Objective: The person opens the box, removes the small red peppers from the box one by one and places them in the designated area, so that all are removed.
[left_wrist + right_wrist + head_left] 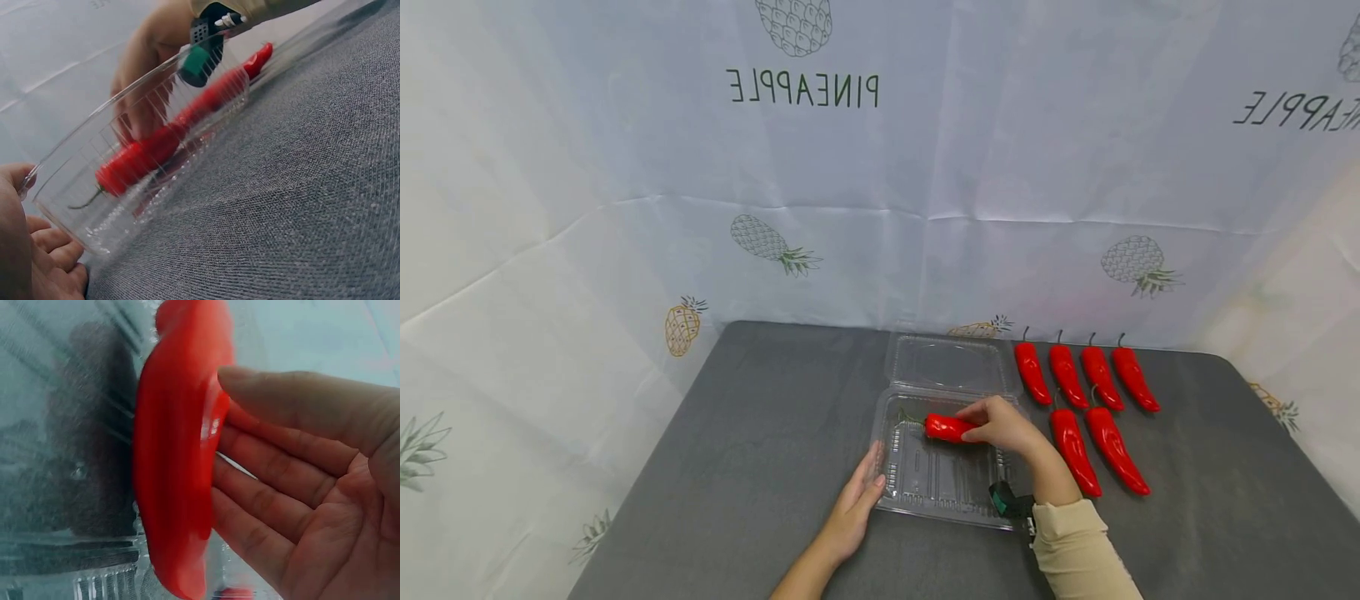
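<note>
In the head view a clear plastic container (951, 515) lies on the table with its lid (951, 364) folded back behind it. My right hand (1003, 427) pinches a red chili pepper (946, 427) between thumb and fingers, over the back part of the container. The pepper lies crosswise, its thin green stem pointing left. Close up in the right wrist view, the thumb presses one side of the pepper (178, 437) and the fingers lie behind it. My left hand (850, 508) holds the container's left edge, thumb at the rim and fingers along the outside wall.
Several red chili peppers (1073, 450) lie in two rows right of the container, stems toward the back. The dark grey table (752, 417) meets a white pineapple-print cloth (880, 167) at its back edge. A wrist camera (1009, 500) on the right arm overhangs the container's right side.
</note>
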{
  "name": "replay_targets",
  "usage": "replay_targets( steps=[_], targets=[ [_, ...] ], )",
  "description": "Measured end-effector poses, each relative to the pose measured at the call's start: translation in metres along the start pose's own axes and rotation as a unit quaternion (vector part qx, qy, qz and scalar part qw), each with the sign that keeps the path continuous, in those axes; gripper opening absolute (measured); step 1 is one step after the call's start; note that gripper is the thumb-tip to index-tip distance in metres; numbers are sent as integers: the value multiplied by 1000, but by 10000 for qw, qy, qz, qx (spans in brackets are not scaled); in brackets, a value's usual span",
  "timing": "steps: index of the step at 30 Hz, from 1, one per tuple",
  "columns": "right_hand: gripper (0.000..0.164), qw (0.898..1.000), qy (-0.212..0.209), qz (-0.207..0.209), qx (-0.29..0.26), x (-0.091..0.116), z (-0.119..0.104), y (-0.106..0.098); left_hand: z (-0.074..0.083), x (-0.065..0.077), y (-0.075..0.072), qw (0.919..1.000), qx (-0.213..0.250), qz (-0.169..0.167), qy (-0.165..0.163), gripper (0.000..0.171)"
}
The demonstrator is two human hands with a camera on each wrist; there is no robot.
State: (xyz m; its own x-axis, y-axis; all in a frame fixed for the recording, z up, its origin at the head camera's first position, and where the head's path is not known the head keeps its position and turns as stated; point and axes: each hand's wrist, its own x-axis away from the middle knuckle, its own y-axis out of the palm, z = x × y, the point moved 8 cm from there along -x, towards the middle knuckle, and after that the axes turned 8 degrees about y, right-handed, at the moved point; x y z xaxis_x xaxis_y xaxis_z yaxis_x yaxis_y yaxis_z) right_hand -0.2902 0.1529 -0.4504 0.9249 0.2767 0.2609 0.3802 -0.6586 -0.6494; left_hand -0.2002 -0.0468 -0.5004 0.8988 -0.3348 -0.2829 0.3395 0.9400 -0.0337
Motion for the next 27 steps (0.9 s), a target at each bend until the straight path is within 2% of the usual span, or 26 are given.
replay_targets(
  steps=[5,12,27],
  targets=[
    [32,9993,26,19,369,-3,0,3,0,0,0,10000,2,10,-36,57],
    [32,9980,94,22,623,-4,1,5,-1,-1,-1,10000,23,-1,-74,57],
    [51,9945,270,-514,866,-2,5,20,1,0,-1,10000,-44,-3,-41,57]
  ],
)
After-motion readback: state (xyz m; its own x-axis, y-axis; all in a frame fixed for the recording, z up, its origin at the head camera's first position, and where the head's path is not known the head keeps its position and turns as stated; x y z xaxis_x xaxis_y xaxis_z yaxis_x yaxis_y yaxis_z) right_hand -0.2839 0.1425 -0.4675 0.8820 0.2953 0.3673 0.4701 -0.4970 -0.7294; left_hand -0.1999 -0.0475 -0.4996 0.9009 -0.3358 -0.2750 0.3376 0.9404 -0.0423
